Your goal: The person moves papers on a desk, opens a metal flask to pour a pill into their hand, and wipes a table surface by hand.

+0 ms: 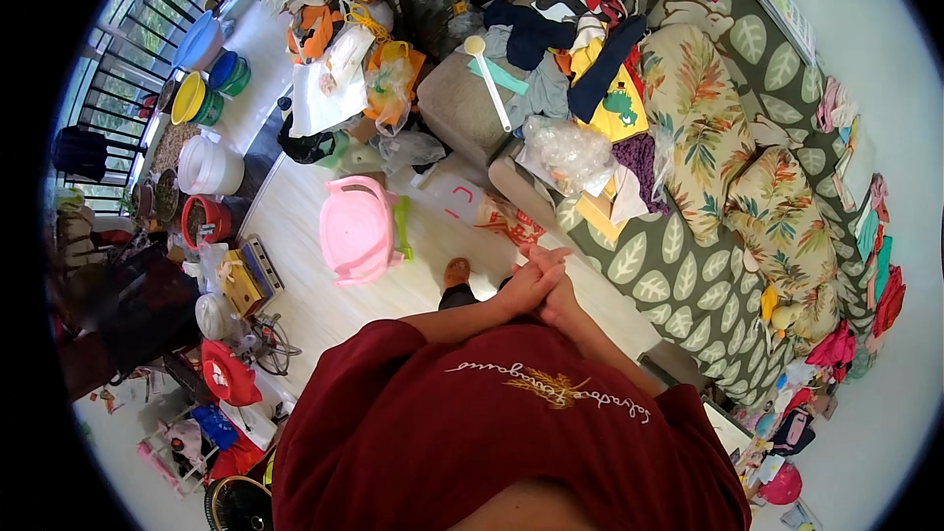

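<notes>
My left hand (529, 287) and my right hand (561, 303) are pressed together in front of my dark red shirt (413, 413). The fingers of both hands lie closed against each other, and no object shows between them. Parts of the palms are hidden. Below and beyond the hands, a see-through plastic container (452, 195) and a red-and-white printed bag (511, 221) lie on the floor by the sofa. A pink plastic stool chair (356, 233) stands to the left, with a green strip-like thing (402, 226) at its right side.
A leaf-patterned sofa (688, 285) on the right bears cushions (693, 128), heaped clothes (615, 103) and clear plastic wrap (565, 152). A long-handled white ladle (489, 84) rests on a grey seat (457, 103). Buckets (209, 167) and basins (189, 96) line the left side by a barred window.
</notes>
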`<move>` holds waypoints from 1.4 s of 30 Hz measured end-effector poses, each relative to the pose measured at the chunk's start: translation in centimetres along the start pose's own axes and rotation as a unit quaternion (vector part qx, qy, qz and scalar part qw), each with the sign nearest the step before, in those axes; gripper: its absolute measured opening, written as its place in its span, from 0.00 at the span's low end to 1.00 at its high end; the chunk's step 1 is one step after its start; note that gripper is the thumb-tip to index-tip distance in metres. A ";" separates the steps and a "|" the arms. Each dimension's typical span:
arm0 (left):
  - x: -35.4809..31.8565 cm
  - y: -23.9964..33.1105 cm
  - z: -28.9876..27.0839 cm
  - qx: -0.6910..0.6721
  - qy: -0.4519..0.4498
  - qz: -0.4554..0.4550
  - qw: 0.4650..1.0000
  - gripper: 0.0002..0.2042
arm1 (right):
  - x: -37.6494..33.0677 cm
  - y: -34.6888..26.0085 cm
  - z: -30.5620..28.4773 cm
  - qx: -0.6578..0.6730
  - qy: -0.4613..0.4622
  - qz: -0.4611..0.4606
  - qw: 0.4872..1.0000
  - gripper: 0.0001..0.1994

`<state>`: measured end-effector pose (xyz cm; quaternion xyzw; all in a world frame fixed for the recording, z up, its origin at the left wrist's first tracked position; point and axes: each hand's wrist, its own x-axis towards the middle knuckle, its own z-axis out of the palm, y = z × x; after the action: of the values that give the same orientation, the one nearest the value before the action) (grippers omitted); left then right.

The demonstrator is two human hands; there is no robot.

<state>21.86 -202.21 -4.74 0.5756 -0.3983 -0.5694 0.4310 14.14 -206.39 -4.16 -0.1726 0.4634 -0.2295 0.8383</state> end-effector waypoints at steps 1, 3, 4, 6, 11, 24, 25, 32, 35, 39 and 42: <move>-0.3 0.1 -0.4 -0.001 -0.008 -0.017 1.000 0.24 | 0.1 0.4 0.2 -0.004 0.005 -0.019 1.000 0.16; -0.4 -1.1 -0.6 0.002 0.028 0.057 0.998 0.24 | 0.7 1.3 0.3 -0.055 0.007 -0.072 0.996 0.19; -0.3 -2.1 -0.8 0.003 0.045 0.094 0.994 0.24 | 0.8 1.5 0.4 -0.080 0.009 -0.099 0.992 0.20; 0.6 -4.7 -2.3 0.076 0.112 0.103 0.985 0.27 | 0.3 0.9 0.8 -0.228 0.057 -0.157 0.959 0.21; -1.0 -8.2 -5.0 0.305 0.118 0.052 0.944 0.29 | 0.4 0.3 2.4 -0.519 0.020 -0.413 0.748 0.19; -0.9 -12.5 -6.3 0.437 -0.118 0.173 0.875 0.33 | -0.9 4.5 8.3 -0.805 -0.179 -0.193 0.531 0.26; -1.1 -12.5 -6.5 0.436 -0.133 0.155 0.876 0.33 | 0.3 5.5 7.1 -0.774 -0.194 -0.220 0.561 0.25; -0.4 -13.6 -6.8 0.426 -0.199 0.063 0.881 0.32 | 3.0 7.0 3.7 -0.705 -0.198 -0.235 0.639 0.24; 0.7 -14.4 -6.2 0.414 -0.222 0.021 0.882 0.32 | 2.9 6.3 2.5 -0.669 -0.183 -0.221 0.686 0.21; 2.5 -15.7 -5.0 0.387 -0.239 -0.045 0.889 0.32 | 3.7 4.9 -0.2 -0.612 -0.160 -0.212 0.745 0.17; 4.3 -17.9 -4.8 0.309 -0.204 -0.148 0.917 0.32 | 6.7 4.3 -5.2 -0.540 -0.039 -0.175 0.822 0.18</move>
<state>26.24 -200.50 -23.20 0.6037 -0.5442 -0.5803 0.0513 13.78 -206.88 -13.61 -0.6851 0.4419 -0.0784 0.5738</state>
